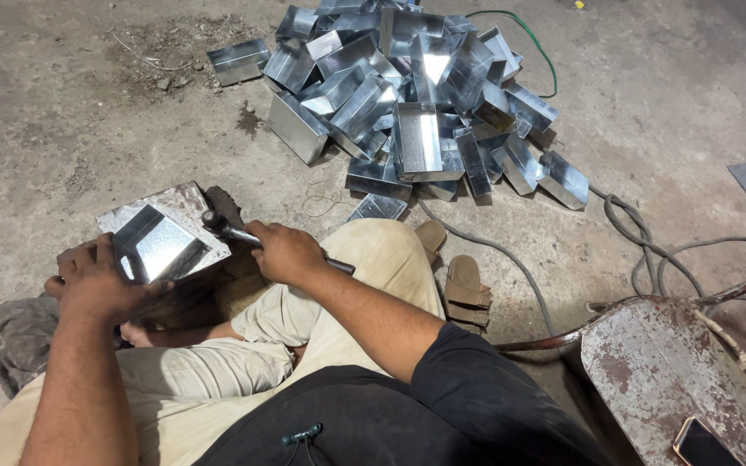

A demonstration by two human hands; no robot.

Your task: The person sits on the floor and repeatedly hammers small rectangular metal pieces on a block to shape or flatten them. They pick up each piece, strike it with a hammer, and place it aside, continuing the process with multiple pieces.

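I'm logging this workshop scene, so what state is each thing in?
left hand: gripping the sheet-metal box.
sheet-metal box: open, tilted on the metal block.
right hand: closed on the hammer.
hammer: head at the box's edge.
pile of boxes: heaped loosely on floor.
phone: screen dark.

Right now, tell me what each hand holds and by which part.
Right hand grips a hammer by its handle; left hand holds a folded sheet-metal box by its near edge.
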